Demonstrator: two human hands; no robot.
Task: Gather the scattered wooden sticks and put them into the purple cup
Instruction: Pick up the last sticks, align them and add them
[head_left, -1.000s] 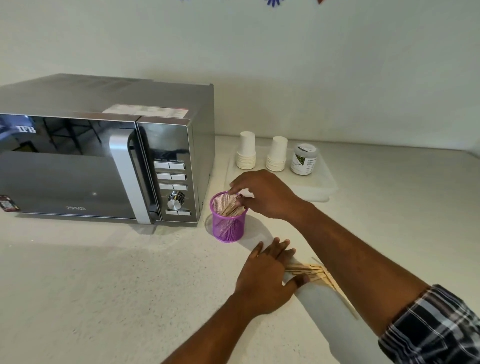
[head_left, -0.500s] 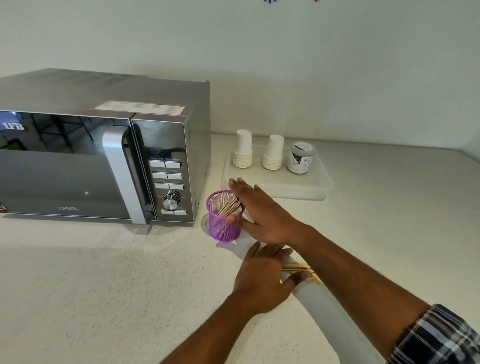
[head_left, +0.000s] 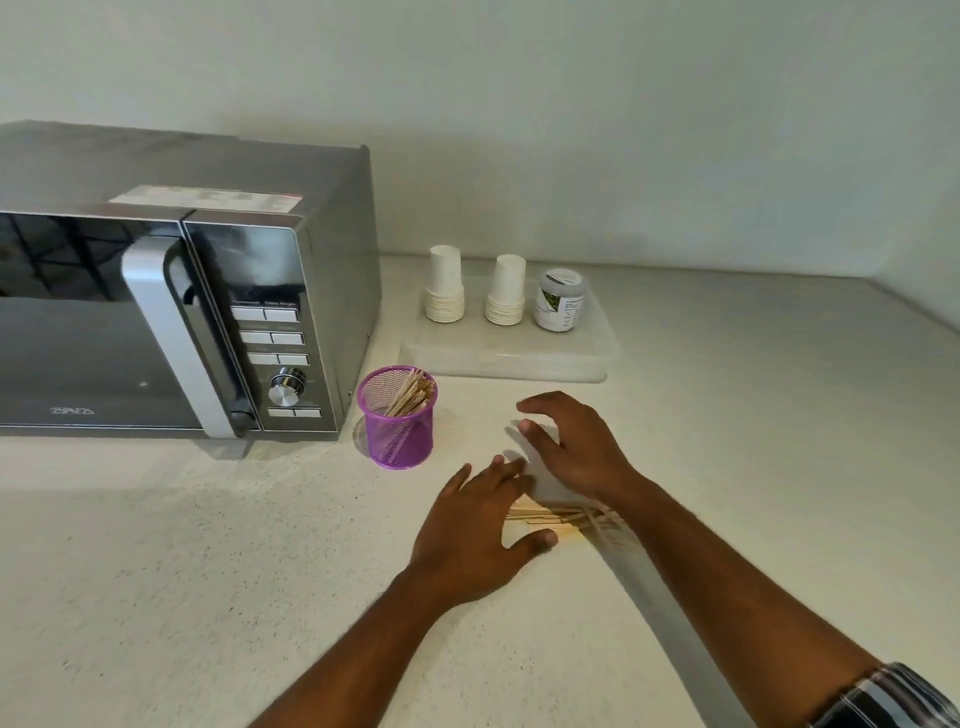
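The purple mesh cup (head_left: 399, 439) stands upright on the counter by the microwave's front right corner, with a bundle of wooden sticks (head_left: 413, 392) leaning inside it. A loose pile of wooden sticks (head_left: 566, 518) lies on the counter, partly hidden under my right forearm. My left hand (head_left: 480, 525) rests flat on the counter at the pile's left end, fingers spread. My right hand (head_left: 574, 449) hovers to the right of the cup and above the pile, fingers loosely bent and holding nothing.
A silver microwave (head_left: 171, 291) fills the left side. Behind the cup a clear tray (head_left: 519, 358) carries two stacks of white paper cups (head_left: 445, 293) and a small jar (head_left: 561, 301). A wall runs along the back of the counter.
My right hand has let go of sticks in the purple cup and drawn back to the right, towards the pile. My left hand has stayed at the pile.
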